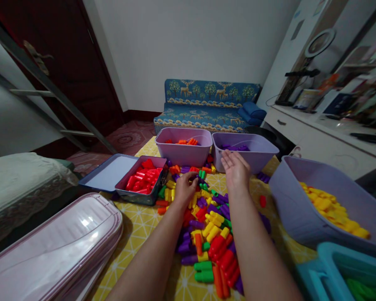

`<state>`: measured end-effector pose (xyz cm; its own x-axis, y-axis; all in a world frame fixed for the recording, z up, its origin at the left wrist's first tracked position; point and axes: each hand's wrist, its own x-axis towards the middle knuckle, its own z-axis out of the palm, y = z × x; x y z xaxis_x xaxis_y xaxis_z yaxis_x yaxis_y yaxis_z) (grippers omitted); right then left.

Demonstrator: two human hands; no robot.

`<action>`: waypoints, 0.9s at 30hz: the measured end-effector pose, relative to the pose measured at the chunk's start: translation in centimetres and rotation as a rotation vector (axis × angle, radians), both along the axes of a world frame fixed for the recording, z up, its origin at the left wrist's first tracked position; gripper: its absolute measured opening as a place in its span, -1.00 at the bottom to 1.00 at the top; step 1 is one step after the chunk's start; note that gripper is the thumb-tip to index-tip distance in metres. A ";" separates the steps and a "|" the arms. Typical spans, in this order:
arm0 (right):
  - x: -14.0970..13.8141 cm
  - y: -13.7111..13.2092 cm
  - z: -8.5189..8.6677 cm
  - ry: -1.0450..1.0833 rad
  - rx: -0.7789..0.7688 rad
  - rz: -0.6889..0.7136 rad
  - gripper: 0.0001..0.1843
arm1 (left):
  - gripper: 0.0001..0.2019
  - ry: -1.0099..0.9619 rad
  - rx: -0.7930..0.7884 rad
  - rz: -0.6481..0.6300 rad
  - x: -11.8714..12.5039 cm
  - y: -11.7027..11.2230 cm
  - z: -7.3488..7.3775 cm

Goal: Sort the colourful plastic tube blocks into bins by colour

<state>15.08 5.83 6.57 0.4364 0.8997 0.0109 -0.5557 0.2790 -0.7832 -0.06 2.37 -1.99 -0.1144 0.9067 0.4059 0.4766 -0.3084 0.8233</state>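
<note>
A heap of bullet-shaped plastic toy blocks (214,219) in red, yellow, green, purple and orange lies in front of me. My left hand (186,189) is at the far part of the heap, fingers curled down beside purple and green blocks. What its fingertips close on, if anything, is hidden. My right hand (236,170) is raised at the near wall of a lilac bin (253,156) with purple blocks (236,148) inside. Its fingers are stretched out and no block shows in it.
Another lilac bin (183,155) holds orange blocks; a third (288,200) at right holds yellow ones. An open tin (138,197) of red blocks stands at left, near stacked pinkish lids (62,246). A teal container (327,259) with green contents is at lower right.
</note>
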 end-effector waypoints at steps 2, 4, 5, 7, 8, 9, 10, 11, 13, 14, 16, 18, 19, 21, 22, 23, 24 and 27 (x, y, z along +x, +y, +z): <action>0.0 -0.4 -2.1 -0.193 -0.063 0.001 -0.72 | -0.78 0.089 0.083 0.059 -0.1 -0.1 0.2; -0.1 -0.3 -4.1 -0.457 -0.117 -0.012 -0.72 | -0.74 0.179 0.176 0.153 -0.3 -0.3 0.4; -0.2 0.0 -4.9 -0.597 -0.126 -0.005 -0.72 | -0.69 0.211 0.202 0.199 -0.3 -0.4 0.5; -0.5 0.5 -6.1 -0.867 -0.121 0.032 -0.68 | -0.59 0.248 0.189 0.261 -0.4 -0.4 0.5; -0.7 0.7 -6.4 -0.985 -0.120 0.058 -0.64 | -0.55 0.261 0.159 0.270 -0.4 -0.4 0.4; -1.0 0.9 -6.7 -1.089 -0.119 0.085 -0.60 | -0.51 0.275 0.124 0.268 -0.4 -0.4 0.3; -1.2 0.9 -6.9 -1.174 -0.121 0.110 -0.55 | -0.47 0.291 0.092 0.258 -0.4 -0.3 0.2; -1.5 0.9 -7.0 -1.233 -0.121 0.140 -0.51 | -0.45 0.313 0.064 0.241 -0.3 -0.3 0.1; -2.0 0.7 -7.3 -1.288 -0.104 0.204 -0.47 | -0.45 0.371 0.024 0.186 -0.3 -0.2 0.0; -2.1 0.5 -7.5 -1.291 -0.093 0.230 -0.48 | -0.46 0.397 0.007 0.154 -0.3 -0.2 0.0; -2.2 0.0 -7.9 -1.266 -0.102 0.271 -0.50 | -0.47 0.418 -0.022 0.085 -0.3 -0.2 0.2; -2.0 -0.6 -8.3 -1.223 -0.142 0.301 -0.50 | -0.48 0.391 -0.036 0.037 -0.3 -0.3 0.4; -1.8 -0.8 -8.4 -1.194 -0.161 0.312 -0.48 | -0.49 0.367 -0.037 0.017 -0.3 -0.3 0.4; -1.4 -1.3 -8.7 -1.135 -0.183 0.312 -0.44 | -0.54 0.309 -0.030 -0.023 -0.4 -0.2 0.3; -1.3 -1.5 -8.7 -1.110 -0.185 0.305 -0.43 | -0.57 0.281 -0.022 -0.045 -0.4 -0.1 0.2; -1.2 -1.7 -8.7 -1.087 -0.185 0.301 -0.43 | -0.60 0.254 -0.012 -0.065 -0.4 -0.1 0.1; -1.1 -1.9 -8.7 -1.068 -0.177 0.304 -0.43 | -0.62 0.230 -0.003 -0.083 -0.4 0.0 0.0; -0.9 -2.4 -8.5 -1.065 -0.119 0.331 -0.48 | -0.66 0.146 0.009 -0.119 -0.3 0.0 0.0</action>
<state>14.18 3.47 -1.91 -0.0053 0.9898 0.1422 0.3809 0.1335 -0.9149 -0.31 2.41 -2.02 0.0545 0.9067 0.4181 0.5503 -0.3767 0.7451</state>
